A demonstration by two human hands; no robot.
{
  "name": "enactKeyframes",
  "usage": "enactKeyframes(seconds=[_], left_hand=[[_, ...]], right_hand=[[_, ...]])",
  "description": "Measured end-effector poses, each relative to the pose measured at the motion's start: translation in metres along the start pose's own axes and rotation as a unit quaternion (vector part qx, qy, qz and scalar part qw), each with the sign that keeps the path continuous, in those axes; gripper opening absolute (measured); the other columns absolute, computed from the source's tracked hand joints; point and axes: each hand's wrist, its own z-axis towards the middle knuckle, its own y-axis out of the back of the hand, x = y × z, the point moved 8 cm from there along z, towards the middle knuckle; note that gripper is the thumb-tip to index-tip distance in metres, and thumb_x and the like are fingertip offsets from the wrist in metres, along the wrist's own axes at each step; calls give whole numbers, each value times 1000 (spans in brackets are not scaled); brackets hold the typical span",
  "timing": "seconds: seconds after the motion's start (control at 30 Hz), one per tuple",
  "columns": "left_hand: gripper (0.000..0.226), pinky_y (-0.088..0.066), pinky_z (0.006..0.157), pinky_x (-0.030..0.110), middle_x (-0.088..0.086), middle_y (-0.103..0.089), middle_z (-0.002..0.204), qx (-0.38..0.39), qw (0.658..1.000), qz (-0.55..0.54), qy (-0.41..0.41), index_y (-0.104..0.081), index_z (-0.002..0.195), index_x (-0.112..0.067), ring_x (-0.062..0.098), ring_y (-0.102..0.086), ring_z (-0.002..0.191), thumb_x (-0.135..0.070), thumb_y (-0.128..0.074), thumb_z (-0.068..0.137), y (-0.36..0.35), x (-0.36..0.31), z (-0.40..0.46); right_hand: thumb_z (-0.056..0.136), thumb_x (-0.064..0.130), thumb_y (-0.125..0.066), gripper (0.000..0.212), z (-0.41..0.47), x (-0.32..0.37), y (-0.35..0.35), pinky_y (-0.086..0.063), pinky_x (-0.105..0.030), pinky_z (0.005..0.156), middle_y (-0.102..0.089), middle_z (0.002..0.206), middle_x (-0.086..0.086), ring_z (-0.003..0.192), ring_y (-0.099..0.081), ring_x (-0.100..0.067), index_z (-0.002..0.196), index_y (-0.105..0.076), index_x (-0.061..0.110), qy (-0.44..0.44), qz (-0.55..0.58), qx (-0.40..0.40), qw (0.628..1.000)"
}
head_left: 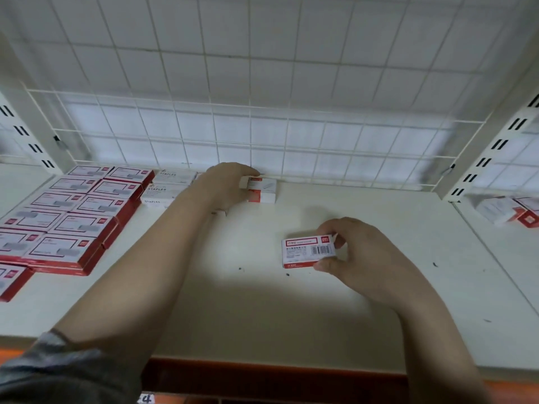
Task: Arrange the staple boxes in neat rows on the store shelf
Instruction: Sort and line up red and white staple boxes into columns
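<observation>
Staple boxes are lying on the white shelf (335, 310) in several groups. One small staple box (306, 251) — white card with red edges, a red label and a black barcode — is being held just above the middle of the shelf by the right hand (361, 258), whose thumb and fingers are pinching its right end. Further back, the left hand (226, 183) is reaching to the wire grid back panel (262, 83); its fingers are curled on a small stack of white-and-red boxes (260, 189) that is sitting against the grid. Just left of this hand, white boxes printed STAPLES (167, 186) are standing in a short row. At the far left, flat red-sided boxes (78, 217) with white tops are lying in two neat rows, edges touching. All boxes are rectangular cardboard with sharp corners. In the next bay on the right — behind the slotted metal upright (495, 141) — more white-and-red boxes (510, 212) are lying, blurred.
</observation>
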Motion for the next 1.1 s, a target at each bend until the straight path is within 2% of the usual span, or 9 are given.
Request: enactKeyframes(seconds=[0.17, 0.23, 0.37, 0.53, 0.6, 0.77, 0.9, 0.97, 1.1], left_hand=[[35, -31, 90, 21, -3, -46, 140, -62, 997, -50, 0, -52, 130, -27, 17, -48, 119, -21, -46, 96, 34, 22, -16], [32, -30, 90, 18, -4, -50, 136, -94, 994, -59, 0, -55, 127, -25, 15, -49, 117, -20, -43, 97, 50, 35, -28], [30, -33, 88, 16, -5, -57, 129, -122, 988, -98, 14, -60, 121, -24, 13, -50, 121, -19, -43, 97, 72, 75, -56], [30, -36, 84, 18, -6, -58, 128, -128, 986, -104, 24, -60, 122, -24, 14, -55, 114, -20, -43, 97, 95, 131, -89], [30, -33, 88, 17, -6, -58, 127, -128, 986, -102, 24, -59, 123, -23, 10, -53, 116, -20, -44, 97, 103, 152, -102], [29, -32, 86, 17, -7, -61, 122, -127, 986, -105, 34, -61, 121, -23, 2, -49, 98, -21, -49, 95, 115, 210, -133], [28, -31, 84, 15, -8, -62, 120, -136, 983, -114, 33, -63, 119, -22, 0, -49, 95, -20, -51, 94, 115, 250, -150], [27, -31, 83, 14, -9, -63, 117, -143, 981, -123, 36, -64, 117, -23, 1, -50, 93, -20, -50, 94, 117, 264, -157], [26, -36, 74, 7, -8, -66, 110, -148, 976, -158, 18, -66, 113, -20, 2, -55, 91, -17, -51, 93, 120, 280, -165]], right_hand=[[77, 26, -72, 31, 5, 15, 0, -38, -13, 72, -52, 94, 16, 84, -48, 3, 103, -56, 29, 5, 3, -29, 1000], [76, 25, -72, 30, 9, 27, -4, -37, -9, 70, -53, 95, 16, 83, -47, 7, 101, -56, 30, 12, 6, -38, 999], [76, 26, -72, 27, 15, 59, -16, -38, -9, 67, -55, 96, 17, 87, -48, 7, 97, -56, 33, 15, 27, -61, 998], [76, 26, -73, 28, 21, 112, -50, -35, -2, 70, -52, 93, 20, 84, -48, 9, 98, -56, 32, 16, 47, -76, 996], [75, 25, -74, 31, 23, 135, -69, -34, 0, 70, -52, 92, 21, 85, -48, 8, 100, -57, 31, 9, 65, -74, 995], [70, 27, -78, 30, 25, 200, -112, -40, -5, 69, -60, 89, 15, 81, -51, 2, 94, -61, 30, 9, 127, -68, 989], [67, 29, -80, 29, 22, 250, -139, -45, -12, 68, -63, 84, 14, 78, -53, -3, 81, -57, 41, 24, 177, -74, 981], [68, 27, -80, 35, 23, 268, -151, -45, -8, 68, -63, 84, 17, 79, -53, -1, 79, -52, 44, 29, 182, -73, 980], [68, 17, -81, 40, 27, 281, -165, -39, 2, 68, -57, 87, 21, 79, -53, 12, 89, -53, 37, 16, 174, -84, 981]])
